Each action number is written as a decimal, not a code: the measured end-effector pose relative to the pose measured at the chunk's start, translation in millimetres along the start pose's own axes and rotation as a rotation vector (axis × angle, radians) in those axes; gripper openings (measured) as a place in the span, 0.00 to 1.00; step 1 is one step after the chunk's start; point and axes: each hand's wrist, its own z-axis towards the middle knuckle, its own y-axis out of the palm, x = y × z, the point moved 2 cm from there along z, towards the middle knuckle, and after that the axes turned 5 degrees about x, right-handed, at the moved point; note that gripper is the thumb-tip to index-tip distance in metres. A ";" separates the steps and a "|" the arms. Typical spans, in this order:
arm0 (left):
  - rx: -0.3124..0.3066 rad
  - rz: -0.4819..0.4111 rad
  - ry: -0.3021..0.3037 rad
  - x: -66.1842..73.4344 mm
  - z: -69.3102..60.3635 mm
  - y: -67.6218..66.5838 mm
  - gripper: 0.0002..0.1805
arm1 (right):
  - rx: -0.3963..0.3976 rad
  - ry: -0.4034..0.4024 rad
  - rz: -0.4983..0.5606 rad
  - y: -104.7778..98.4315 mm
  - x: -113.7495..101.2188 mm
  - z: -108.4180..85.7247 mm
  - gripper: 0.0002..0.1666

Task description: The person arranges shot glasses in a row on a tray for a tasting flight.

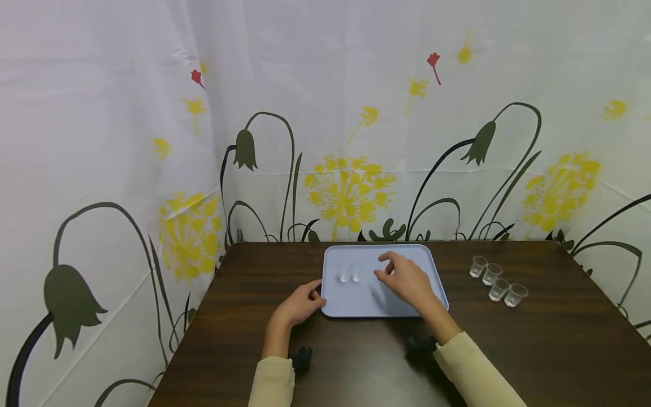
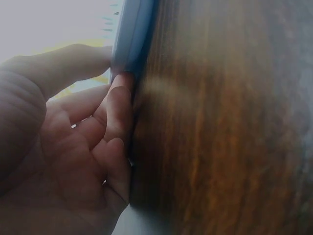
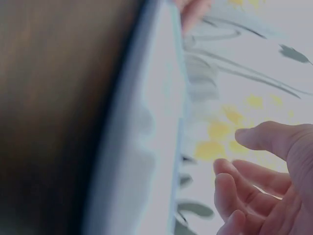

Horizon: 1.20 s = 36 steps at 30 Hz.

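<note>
A pale blue tray (image 1: pixel 376 310) lies on the dark wooden table. My left hand (image 1: pixel 299 305) grips its left edge; in the left wrist view the thumb (image 2: pixel 78 63) meets the rim and the curled fingers (image 2: pixel 120 110) sit against the tray's side (image 2: pixel 129 39). Two small clear cups, a left one (image 1: pixel 344 276) and a right one (image 1: pixel 356 275), stand side by side on the tray's left half. Over the right half hovers my right hand (image 1: pixel 407 280), thumb and fingers apart with nothing between them, as the right wrist view also shows.
Several more clear cups (image 1: pixel 499 289) stand in a slanting row on the table (image 1: pixel 549 339), right of the tray. A white curtain (image 1: pixel 325 73) with printed flowers hangs behind the table. Dark devices are strapped at both wrists.
</note>
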 end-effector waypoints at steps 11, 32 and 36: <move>-0.013 0.015 -0.005 2.1 1.0 -2.5 0.35 | 0.034 0.077 -0.043 -71.9 49.8 -3.4 0.25; -0.019 0.029 0.016 0.4 1.2 -1.2 0.35 | 0.003 0.356 -0.150 -134.0 135.5 -11.5 0.37; -0.043 0.030 0.049 -1.7 1.8 -3.1 0.35 | 0.000 0.384 -0.178 -133.2 145.9 -12.3 0.37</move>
